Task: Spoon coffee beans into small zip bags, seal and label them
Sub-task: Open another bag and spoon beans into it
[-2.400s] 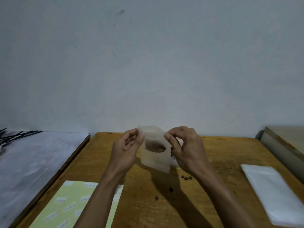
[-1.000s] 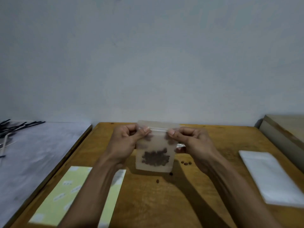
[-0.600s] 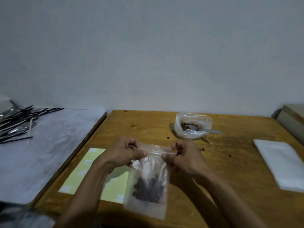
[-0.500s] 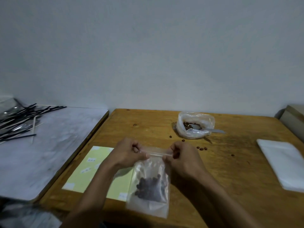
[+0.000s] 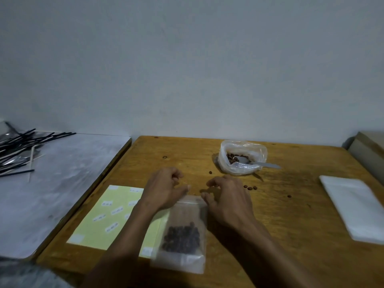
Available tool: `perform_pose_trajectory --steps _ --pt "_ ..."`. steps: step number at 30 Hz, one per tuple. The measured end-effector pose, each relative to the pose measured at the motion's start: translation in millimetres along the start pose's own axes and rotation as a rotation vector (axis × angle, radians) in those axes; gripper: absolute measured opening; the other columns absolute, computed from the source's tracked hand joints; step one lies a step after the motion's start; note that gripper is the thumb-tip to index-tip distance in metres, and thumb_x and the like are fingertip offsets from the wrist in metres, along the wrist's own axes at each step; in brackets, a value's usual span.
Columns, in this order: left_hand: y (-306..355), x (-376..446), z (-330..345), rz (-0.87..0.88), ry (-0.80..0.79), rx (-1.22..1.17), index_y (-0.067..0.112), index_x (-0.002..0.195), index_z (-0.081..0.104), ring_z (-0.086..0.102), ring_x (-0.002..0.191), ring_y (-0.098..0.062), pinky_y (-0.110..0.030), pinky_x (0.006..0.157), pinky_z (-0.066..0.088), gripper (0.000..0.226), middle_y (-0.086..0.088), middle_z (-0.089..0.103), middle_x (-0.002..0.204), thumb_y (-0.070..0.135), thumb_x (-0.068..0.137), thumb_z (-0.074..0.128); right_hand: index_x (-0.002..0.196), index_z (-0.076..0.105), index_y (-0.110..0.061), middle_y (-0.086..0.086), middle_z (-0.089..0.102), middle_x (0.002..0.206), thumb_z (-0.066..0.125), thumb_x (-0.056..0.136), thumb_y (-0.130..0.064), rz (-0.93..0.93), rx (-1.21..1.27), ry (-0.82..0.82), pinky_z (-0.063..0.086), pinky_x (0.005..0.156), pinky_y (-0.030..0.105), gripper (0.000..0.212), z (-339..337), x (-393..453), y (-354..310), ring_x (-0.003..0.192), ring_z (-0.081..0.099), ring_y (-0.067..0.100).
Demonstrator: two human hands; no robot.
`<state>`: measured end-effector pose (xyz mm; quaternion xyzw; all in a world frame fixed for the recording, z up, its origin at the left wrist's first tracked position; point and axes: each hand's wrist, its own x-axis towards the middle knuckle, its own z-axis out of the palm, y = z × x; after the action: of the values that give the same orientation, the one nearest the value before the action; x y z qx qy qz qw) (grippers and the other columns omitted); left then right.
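On the far left, a heap of thin black sticks point(image 5: 22, 146) lies on a grey board point(image 5: 52, 194). The board sits right beside a brown wooden table point(image 5: 291, 256).

Next comes a pale green label sheet point(image 5: 97, 221), flat on the table with little white labels on it. The left arm lies across its right part.

The left hand point(image 5: 164, 190) is just above the top left corner of a small zip bag point(image 5: 182, 231). Its fingers are loosely curled and its thumb points toward the bag's top strip. I cannot tell if the thumb touches the strip.

The small zip bag lies flat on the table between the two arms, partly on the label sheet. Dark coffee beans point(image 5: 181, 239) sit in its lower half.

The right hand point(image 5: 226, 198) is at the bag's top right corner. Its fingers are bent and spread, and one fingertip is right at the strip. It does not grip the bag.

Behind the hands stands an open plastic bag of beans point(image 5: 242, 157) with a spoon point(image 5: 257, 163) lying in it. A few loose beans point(image 5: 250, 187) lie on the table near it.

At the far right is a stack of empty clear bags point(image 5: 355, 208)
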<state>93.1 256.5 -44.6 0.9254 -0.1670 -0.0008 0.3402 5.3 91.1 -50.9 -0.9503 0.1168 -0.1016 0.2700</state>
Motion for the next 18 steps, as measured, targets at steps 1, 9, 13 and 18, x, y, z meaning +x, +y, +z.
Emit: perform_pose_trajectory --steps 1,9,13,18 --pt "7.8 0.6 1.8 0.013 0.012 -0.022 0.019 0.109 0.069 0.06 0.084 -0.006 -0.031 0.08 0.054 0.034 0.008 0.063 0.09 0.034 0.082 0.082 0.125 0.062 -0.032 -0.006 0.056 0.134 0.068 0.089 -0.044 0.013 0.029 0.018 0.041 0.107 0.041 0.039 -4.5 0.3 3.0 0.127 0.043 0.015" --pt "90.9 10.3 35.6 0.239 0.074 -0.159 0.022 0.112 0.07 0.062 0.088 0.0 -0.016 0.073 0.051 0.032 0.01 0.067 0.097 0.034 0.084 0.079 0.121 0.068 -0.024 -0.007 0.067 0.115 0.07 0.091 -0.033 0.048 0.224 0.257 0.051 0.078 0.025 0.031 -64.6 1.4 46.6 0.103 0.061 0.01" --pt "144.5 9.8 71.9 0.347 0.074 -0.28 0.02 0.101 0.072 0.064 0.08 -0.001 -0.008 0.066 0.049 0.018 0.012 0.068 0.086 0.025 0.085 0.079 0.107 0.073 -0.024 -0.01 0.072 0.097 0.07 0.092 -0.029 0.157 0.293 0.466 0.043 0.061 0.011 0.017 -110.0 -5.6 93.1 0.08 0.061 -0.003" --pt "209.8 -5.9 139.4 0.417 -0.114 -0.276 0.021 0.105 0.072 0.063 0.085 0.0 -0.028 0.079 0.059 0.017 0.011 0.068 0.092 0.027 0.089 0.074 0.112 0.071 -0.021 0.002 0.074 0.111 0.069 0.088 -0.03 0.43 0.158 0.57 0.054 0.085 0.034 0.026 -144.0 -17.4 186.6 0.097 0.068 0.022"
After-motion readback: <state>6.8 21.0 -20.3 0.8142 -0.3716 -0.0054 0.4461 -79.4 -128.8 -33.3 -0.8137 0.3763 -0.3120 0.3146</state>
